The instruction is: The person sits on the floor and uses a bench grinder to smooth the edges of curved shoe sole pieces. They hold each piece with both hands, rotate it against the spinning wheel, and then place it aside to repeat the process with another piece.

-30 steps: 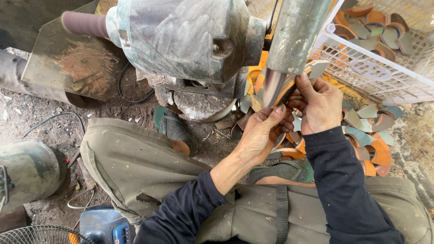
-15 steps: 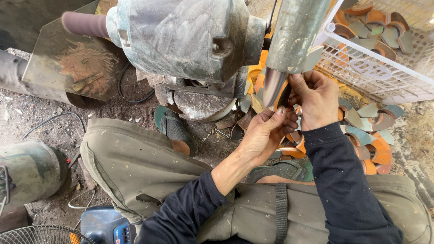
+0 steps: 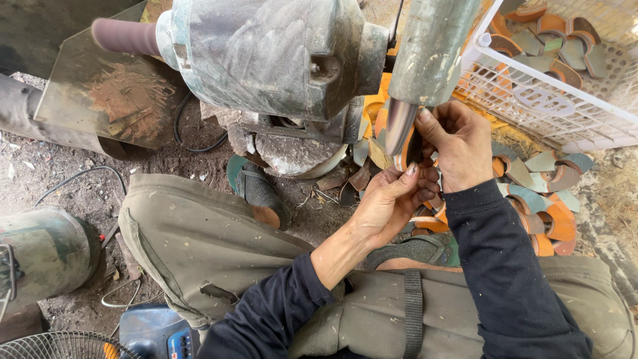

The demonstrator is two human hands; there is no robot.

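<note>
Fingers apparently pinch orange piece against wheel.

Orange and grey-green curved pieces, white lattice basket, olive trousers, dark navy sleeves

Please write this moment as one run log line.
left hand: supports curved orange piece | right hand: presses it to grey grinder drum

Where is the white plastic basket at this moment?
In the head view the white plastic basket sits at the upper right, holding curved orange and grey-green pieces, just right of the grey cylinder and above the right hand.
</note>
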